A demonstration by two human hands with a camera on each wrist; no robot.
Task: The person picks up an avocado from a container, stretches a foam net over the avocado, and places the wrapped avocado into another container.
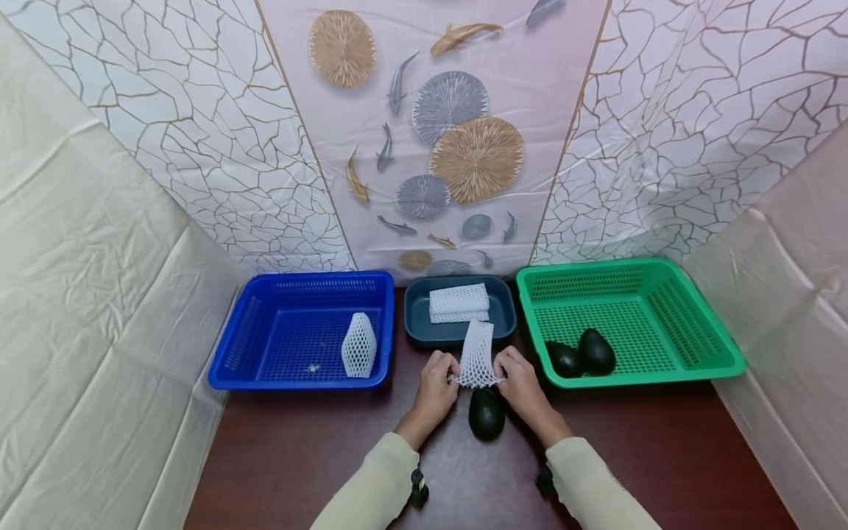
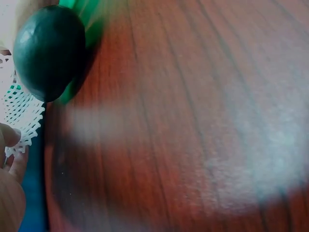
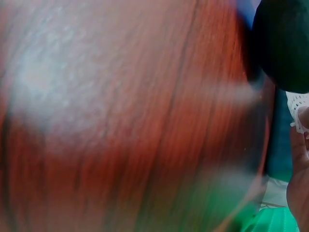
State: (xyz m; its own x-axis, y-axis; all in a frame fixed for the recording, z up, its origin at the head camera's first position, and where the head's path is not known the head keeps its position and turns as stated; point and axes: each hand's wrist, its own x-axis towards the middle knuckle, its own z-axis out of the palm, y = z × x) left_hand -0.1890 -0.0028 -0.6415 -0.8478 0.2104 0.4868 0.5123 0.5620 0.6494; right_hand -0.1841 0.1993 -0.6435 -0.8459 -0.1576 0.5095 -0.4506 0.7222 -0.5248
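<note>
A white foam net sleeve (image 1: 478, 353) is stretched wide at its near end between both hands. My left hand (image 1: 437, 383) pinches the left side of that rim, and my right hand (image 1: 522, 384) pinches the right side. Right at the opening lies a dark green avocado (image 1: 486, 416), its far tip close to the net's edge; whether the tip is inside cannot be told. In the left wrist view the avocado (image 2: 48, 53) stands beside the net's spread rim (image 2: 24, 116). The right wrist view shows the avocado (image 3: 285, 46) and a bit of net (image 3: 298, 104) near the fingers.
Behind the hands, a dark teal tray (image 1: 414, 333) holds flat foam nets (image 1: 458, 303). A blue basket (image 1: 221, 375) at left contains a net-wrapped item (image 1: 360, 346). In the green basket (image 1: 732, 364) at right lie two avocados (image 1: 597, 352). Fabric walls surround the brown table (image 1: 662, 456).
</note>
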